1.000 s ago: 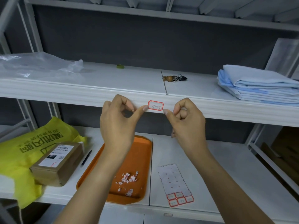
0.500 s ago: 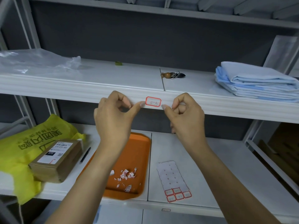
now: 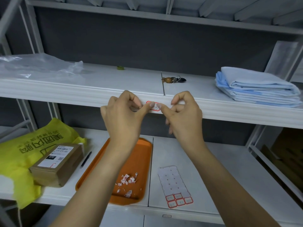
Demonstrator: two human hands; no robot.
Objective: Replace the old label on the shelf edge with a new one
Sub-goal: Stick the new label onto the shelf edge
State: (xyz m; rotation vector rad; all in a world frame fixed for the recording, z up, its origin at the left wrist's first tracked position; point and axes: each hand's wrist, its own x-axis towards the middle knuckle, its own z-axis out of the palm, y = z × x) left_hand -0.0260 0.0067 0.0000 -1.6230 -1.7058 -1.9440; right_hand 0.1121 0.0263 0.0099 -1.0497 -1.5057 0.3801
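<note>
Both thumbs press the red-bordered label (image 3: pixel 155 109) against the shelf edge (image 3: pixel 65 94): left hand (image 3: pixel 121 122) at its 9 o'clock, right hand (image 3: pixel 185 118) at 3 o'clock, fingers curled. At 6 o'clock lies the orange tray (image 3: pixel 145 149) holding paper scraps (image 3: pixel 127 179).

Up top, left to right: clear plastic sheeting (image 3: pixel 37 68), crumpled; small green scrap (image 3: pixel 120 68) far back; key ring (image 3: pixel 175 79) with a wooden bead; folded pale-blue cloth (image 3: pixel 257 87), stacked. Down below at left: yellow bag (image 3: pixel 24 148) under a labelled cardboard box (image 3: pixel 57 166); black pen (image 3: pixel 86 158) just beside the box; orange tray (image 3: pixel 144 154) right of the pen.
</note>
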